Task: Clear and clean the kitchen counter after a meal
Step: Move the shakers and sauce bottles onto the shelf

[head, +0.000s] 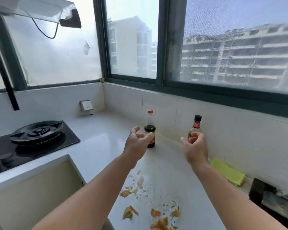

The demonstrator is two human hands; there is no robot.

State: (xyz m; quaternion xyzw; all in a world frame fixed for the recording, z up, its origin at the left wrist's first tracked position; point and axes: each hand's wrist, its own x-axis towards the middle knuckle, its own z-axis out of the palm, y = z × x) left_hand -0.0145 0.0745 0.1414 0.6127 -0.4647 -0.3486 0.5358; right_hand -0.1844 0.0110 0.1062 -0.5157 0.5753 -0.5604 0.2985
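A dark sauce bottle with a red cap stands on the white counter near the back wall. My left hand hovers just left of it, fingers spread and relaxed, a fingertip close to its label. To the right, a clear bottle with a black cap and red label leans slightly. My right hand curls its fingers and thumb round the lower part and hides the base. Orange-brown food scraps and wet spots lie on the counter between my forearms.
A yellow cloth lies by the wall at the right, with a dark board-like object beyond it. A sink is at the lower left, a black gas hob behind it. A wall socket sits in the corner.
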